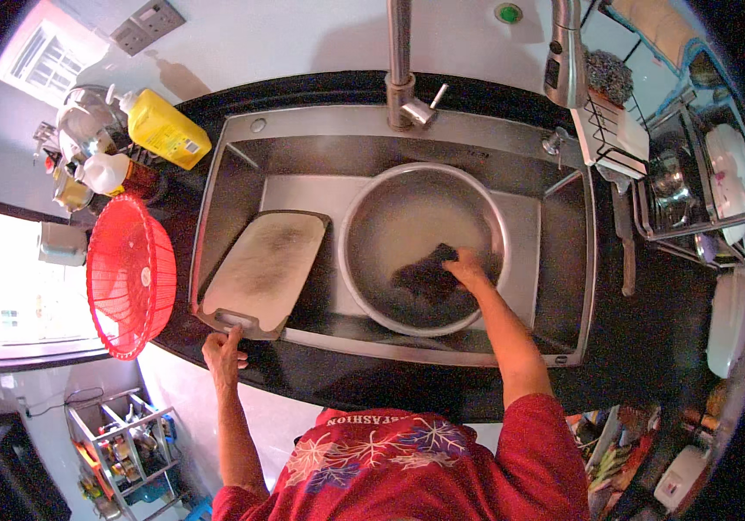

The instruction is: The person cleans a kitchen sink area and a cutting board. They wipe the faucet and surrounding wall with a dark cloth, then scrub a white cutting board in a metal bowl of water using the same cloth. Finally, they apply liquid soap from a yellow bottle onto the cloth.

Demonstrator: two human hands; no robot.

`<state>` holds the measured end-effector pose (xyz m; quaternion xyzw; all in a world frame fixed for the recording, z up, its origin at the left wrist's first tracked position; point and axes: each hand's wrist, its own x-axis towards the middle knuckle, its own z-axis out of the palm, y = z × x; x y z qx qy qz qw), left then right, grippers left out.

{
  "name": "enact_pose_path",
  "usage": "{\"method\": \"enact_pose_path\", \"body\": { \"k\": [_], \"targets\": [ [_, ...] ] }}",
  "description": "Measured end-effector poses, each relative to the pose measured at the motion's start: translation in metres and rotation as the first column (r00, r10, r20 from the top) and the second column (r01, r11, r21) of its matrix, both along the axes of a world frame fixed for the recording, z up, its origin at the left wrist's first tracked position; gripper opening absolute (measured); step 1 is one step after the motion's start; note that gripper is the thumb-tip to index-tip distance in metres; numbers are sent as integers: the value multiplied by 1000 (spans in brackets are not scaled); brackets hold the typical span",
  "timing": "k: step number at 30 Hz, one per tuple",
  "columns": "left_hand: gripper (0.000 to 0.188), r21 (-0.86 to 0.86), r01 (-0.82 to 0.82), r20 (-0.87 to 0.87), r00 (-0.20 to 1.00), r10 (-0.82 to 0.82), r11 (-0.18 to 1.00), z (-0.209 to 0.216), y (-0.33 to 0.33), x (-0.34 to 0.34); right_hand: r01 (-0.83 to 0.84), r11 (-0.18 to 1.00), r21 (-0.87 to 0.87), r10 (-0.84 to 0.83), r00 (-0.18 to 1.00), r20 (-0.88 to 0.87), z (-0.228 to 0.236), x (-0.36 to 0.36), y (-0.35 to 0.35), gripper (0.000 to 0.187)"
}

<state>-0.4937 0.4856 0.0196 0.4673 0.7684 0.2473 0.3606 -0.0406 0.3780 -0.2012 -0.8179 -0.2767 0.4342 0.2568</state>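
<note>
Inside the steel sink stands a wide round metal basin holding cloudy water. My right hand reaches over its right side, fingers closed on a dark cloth; most of the cloth lies in the water. At the sink's left, a pale cutting board with a dark border and a darker stained patch lies tilted, its near end over the front rim. My left hand grips the board's slotted handle at that near end.
A metal faucet rises behind the basin. Left of the sink stand a red plastic basket and a yellow pump bottle. On the right counter are a knife and a dish rack with bowls.
</note>
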Motion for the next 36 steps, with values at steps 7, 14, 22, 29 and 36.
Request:
{"method": "enact_pose_path", "body": {
  "k": [7, 14, 22, 29, 36],
  "targets": [
    [48, 219, 136, -370, 928, -47, 966, -21, 5, -8, -35, 975, 219, 29, 999, 33, -5, -14, -3, 45],
    [31, 432, 375, -546, 832, -93, 821, 0, 0, 18, 30, 998, 56, -18, 978, -207, 26, -9, -8, 37],
    [20, 427, 468, -615, 778, -131, 773, 0, 1, 17, -135, 991, 9, 135, 990, 31, -45, 9, -17, 44],
    [14, 489, 434, -227, 901, -370, 757, 33, -19, 94, -26, 986, 164, -28, 947, 320, 4, -24, 13, 51],
    [59, -380, 446, 795, 605, 40, 810, -43, -21, 201, 208, 941, 268, -74, 896, -437, 63, -55, 27, 28]
  ]
}}
